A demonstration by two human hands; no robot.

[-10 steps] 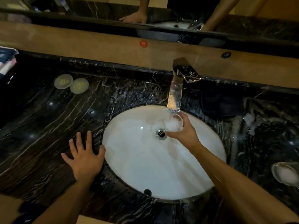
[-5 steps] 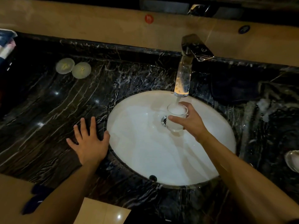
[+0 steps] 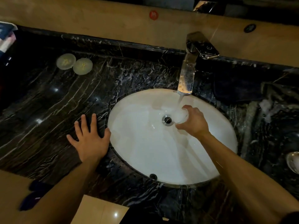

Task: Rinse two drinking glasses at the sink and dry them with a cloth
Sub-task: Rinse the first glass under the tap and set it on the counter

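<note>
Two pale round discs (image 3: 74,63) are seen on the dark marble desk (image 3: 48,110), well beyond the left hand (image 3: 89,139). That hand is laid flat on the desk with fingers spread and nothing held, its thumb just at the rim of the white sink (image 3: 145,159). Right of it, over the basin and just beside the drain (image 3: 167,120), a glass (image 3: 180,114) is gripped by the right hand (image 3: 193,122), whose fingers are curled round it from above. The glass is tilted toward the drain, and the stream from the tap (image 3: 187,75) is met at its mouth. The first rinse is judged to be under way. Next, the glass would need to be emptied and lifted clear. A dark cloth (image 3: 233,88) lies on the desk beyond the right hand, beside the tap. A second glass (image 3: 293,161) is partly seen far right of that hand, at the frame edge.
</note>
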